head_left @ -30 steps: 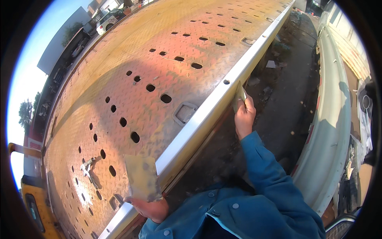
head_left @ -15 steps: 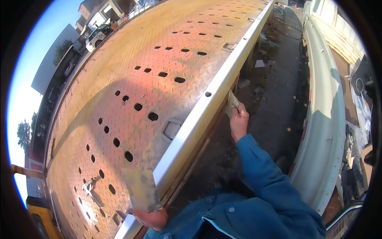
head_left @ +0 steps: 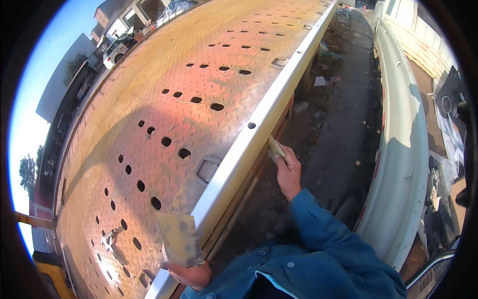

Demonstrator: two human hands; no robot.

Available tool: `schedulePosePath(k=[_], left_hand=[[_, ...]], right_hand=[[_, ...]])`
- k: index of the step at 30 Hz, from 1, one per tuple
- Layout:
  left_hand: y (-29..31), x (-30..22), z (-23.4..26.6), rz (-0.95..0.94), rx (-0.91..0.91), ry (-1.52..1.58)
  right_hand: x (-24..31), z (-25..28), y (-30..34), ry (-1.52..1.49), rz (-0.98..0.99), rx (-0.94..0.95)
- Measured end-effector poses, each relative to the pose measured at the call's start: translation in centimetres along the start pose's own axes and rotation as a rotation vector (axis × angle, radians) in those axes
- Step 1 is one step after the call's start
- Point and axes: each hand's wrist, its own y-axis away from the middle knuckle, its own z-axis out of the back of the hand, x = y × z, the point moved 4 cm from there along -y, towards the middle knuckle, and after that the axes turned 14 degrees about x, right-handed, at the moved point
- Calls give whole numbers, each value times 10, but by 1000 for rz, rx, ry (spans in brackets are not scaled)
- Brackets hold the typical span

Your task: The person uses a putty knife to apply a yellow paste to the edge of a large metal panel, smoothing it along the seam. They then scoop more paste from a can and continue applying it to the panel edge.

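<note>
Recessed pockets: the metal deck (head_left: 221,144) has shallow pockets along its right edge. The nearer pocket in clear view contains a grey metal ring (head_left: 206,171). Rows of dark oval slots cross the deck surface. At the far right, beyond a pale curved side panel (head_left: 406,164), clear plastic sheeting (head_left: 450,142) lies among dark scraps.

Flat board: the left hand (head_left: 191,276) grips the board (head_left: 179,239) at its near edge. The thumb lies at the left corner; the other fingers are largely hidden, so their spacing cannot be told. The board is a thin, roughly square yellow sheet with grey smears, the heaviest toward its near right corner. It is tilted up above the near right edge of the deck.

Scraper: the right hand (head_left: 289,172) pinches a small, thin, yellowish scraper (head_left: 275,151) between thumb and closely set fingers. The scraper is positioned at the yellow side face of the deck, just below the bright white edge strip (head_left: 211,197). Contact between scraper and side face cannot be confirmed.

Deck surface: yellow with reddish patches and a raised tread pattern. A silver tool (head_left: 108,241) lies on it, left of the board.
</note>
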Motion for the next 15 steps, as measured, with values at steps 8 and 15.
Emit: schedulePosePath(k=[8,15], left_hand=[[2,10,13,-11,38,11],[2,22,-4,146,279,96]], right_hand=[[-19,19,-77,-139,-136,-239],[57,-8,5,114,84,152]])
